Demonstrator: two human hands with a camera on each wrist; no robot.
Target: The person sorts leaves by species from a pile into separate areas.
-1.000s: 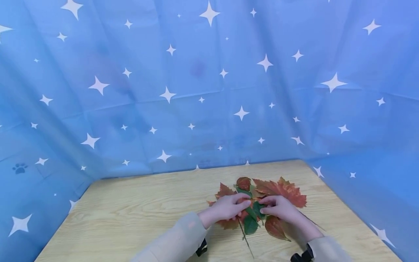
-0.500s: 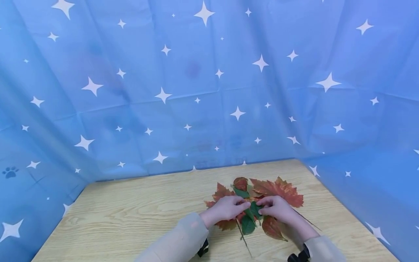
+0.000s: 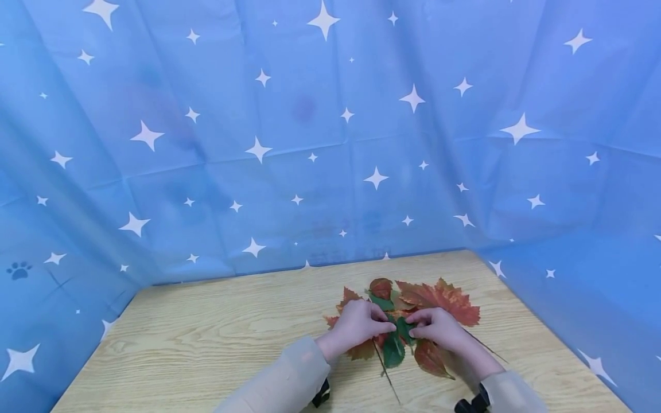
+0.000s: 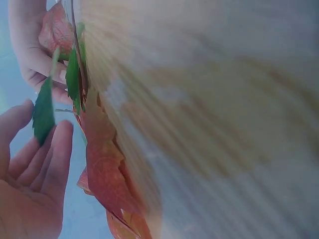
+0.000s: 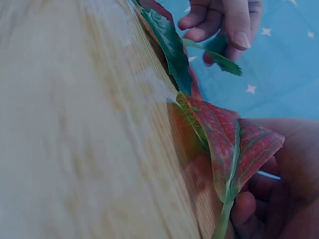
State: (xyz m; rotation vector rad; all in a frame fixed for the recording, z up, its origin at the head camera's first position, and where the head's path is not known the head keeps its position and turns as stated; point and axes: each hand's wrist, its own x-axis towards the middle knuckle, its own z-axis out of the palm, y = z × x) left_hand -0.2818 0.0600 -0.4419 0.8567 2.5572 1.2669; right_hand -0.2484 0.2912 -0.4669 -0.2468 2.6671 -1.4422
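Over a cluster of artificial autumn leaves on the table, both hands work close together. My left hand (image 3: 360,324) pinches a small toothed green leaf (image 4: 43,110) between thumb and fingers, its pale stem towards the other hand. Opposite it, my right hand (image 3: 439,328) has thumb and index finger at a second green leaf (image 3: 405,330), holding it near its edge. A larger green leaf (image 3: 394,351) lies below the hands. Beside the right hand's curled fingers is a red-green leaf (image 5: 237,144). Red maple-like leaves (image 3: 444,301) spread beneath and behind the hands.
A small dark red leaf (image 3: 381,288) lies at the back of the cluster. One thin brown stem (image 3: 387,373) points towards the front, another (image 3: 485,346) runs out at the right. The wooden table (image 3: 206,332) is backed by a blue star-patterned cloth (image 3: 289,120).
The left hand's knuckles have risen slightly and its fingers have shifted at the green leaf, baring more of the larger green leaf below. The right hand stays almost in place.
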